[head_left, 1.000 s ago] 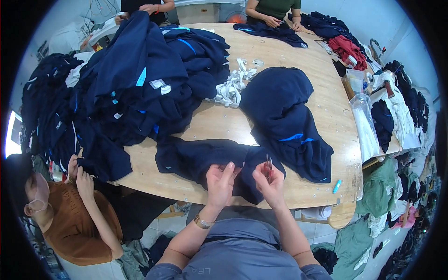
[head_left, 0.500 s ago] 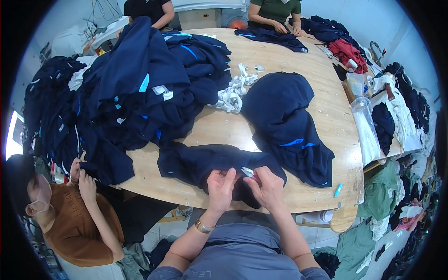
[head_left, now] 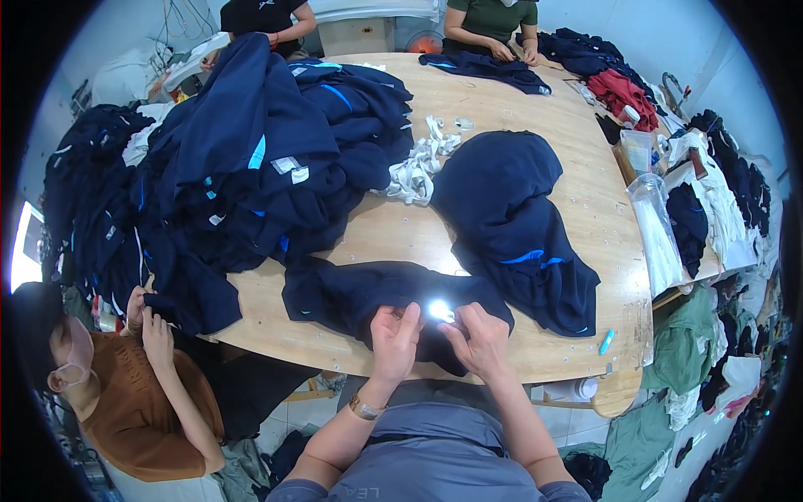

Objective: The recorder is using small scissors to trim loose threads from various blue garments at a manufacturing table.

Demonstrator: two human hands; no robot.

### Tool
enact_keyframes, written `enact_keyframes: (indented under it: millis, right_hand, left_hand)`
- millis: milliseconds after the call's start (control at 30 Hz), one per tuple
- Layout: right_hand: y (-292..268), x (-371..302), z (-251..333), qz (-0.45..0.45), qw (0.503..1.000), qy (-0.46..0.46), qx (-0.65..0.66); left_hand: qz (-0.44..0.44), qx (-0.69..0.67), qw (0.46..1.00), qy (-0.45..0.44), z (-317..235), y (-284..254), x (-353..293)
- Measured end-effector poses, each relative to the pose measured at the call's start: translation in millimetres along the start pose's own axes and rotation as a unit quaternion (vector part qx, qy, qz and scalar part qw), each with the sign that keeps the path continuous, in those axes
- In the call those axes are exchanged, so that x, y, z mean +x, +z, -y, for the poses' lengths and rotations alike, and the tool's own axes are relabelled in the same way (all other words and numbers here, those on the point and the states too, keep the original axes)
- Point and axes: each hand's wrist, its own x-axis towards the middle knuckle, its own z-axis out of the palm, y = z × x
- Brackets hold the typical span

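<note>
A navy garment (head_left: 343, 289) lies crosswise at the table's near edge, under both my hands. My left hand (head_left: 395, 341) is closed on its cloth, thumb against the fingers. Close to its right, my right hand (head_left: 480, 341) grips small metal thread snips (head_left: 441, 312). Their blades point up and left toward the left fingertips, and a strong white glare covers them, so whether the blades are apart cannot be made out. Any thread between the hands is too small to see.
A tall pile of navy garments (head_left: 251, 159) covers the table's left side. White strips (head_left: 411, 174) and another navy garment (head_left: 502, 188) lie ahead. A turquoise tool (head_left: 606, 341) rests near the right edge. A masked co-worker (head_left: 142, 393) sits at left; two people stand across the table.
The snips have tilted slightly and now flash with bright glare. My hands have barely moved. Across the table, the left person's hands have shifted beside the pile.
</note>
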Motion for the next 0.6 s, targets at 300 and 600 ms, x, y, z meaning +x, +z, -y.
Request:
enact_keyframes:
  millis: [300, 600]
  right_hand:
    - [-1.0, 1.7, 3.1, 0.018, 1.0, 0.012, 0.015]
    - [10.7, -2.9, 1.5, -0.065, 0.979, 0.1, 0.165]
  left_hand:
    - [0.006, 0.024, 1.0, 0.006, 3.0, -4.9, -2.9]
    - [0.04, -0.046, 0.998, -0.013, -3.6, 0.4, -1.0]
